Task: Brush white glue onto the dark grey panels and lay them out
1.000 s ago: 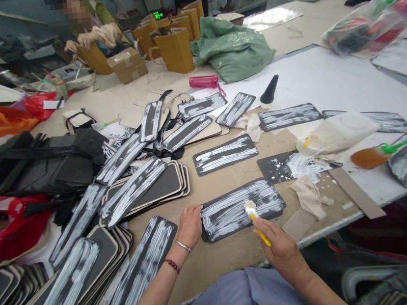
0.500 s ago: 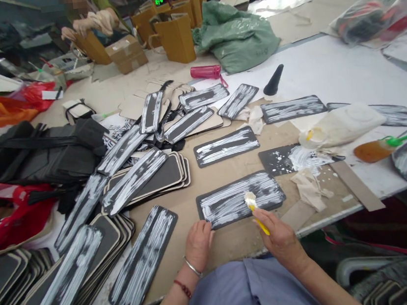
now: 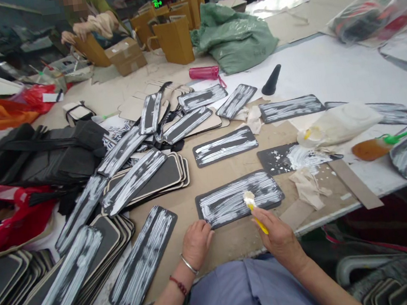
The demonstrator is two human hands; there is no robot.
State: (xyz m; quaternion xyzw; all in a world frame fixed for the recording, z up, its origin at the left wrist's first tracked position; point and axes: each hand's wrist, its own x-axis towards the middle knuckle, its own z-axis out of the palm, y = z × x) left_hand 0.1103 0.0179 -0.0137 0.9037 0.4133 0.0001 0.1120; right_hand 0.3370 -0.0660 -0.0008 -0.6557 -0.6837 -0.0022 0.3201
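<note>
In front of me lies a dark rectangular panel [image 3: 225, 205] streaked with white paste. At its lower left corner, my left hand [image 3: 197, 242] is closed, with thumb and fingertips on the edge. My right hand [image 3: 281, 238] is wrapped round the yellow handle of a small brush [image 3: 260, 223]. White paste coats the bristles, which rest on the right half of the panel. Beyond it sits another streaked panel [image 3: 225, 146]. A dark board [image 3: 277, 161] smeared with thick white paste is to the right, and one more streaked panel [image 3: 142, 261] lies to the left.
Stacked dark panels [image 3: 117, 237] and a black bag [image 3: 40, 152] crowd the left side. On the right are a clear plastic container [image 3: 351, 122], an amber bottle [image 3: 370, 150] and crumpled cloth [image 3: 309, 189]. Across the table, a person [image 3: 99, 24] handles brown paper-like bags [image 3: 174, 37].
The whole view has shifted very slightly. Both hands keep nearly the same places, and the brush stays on the right half of the panel.
</note>
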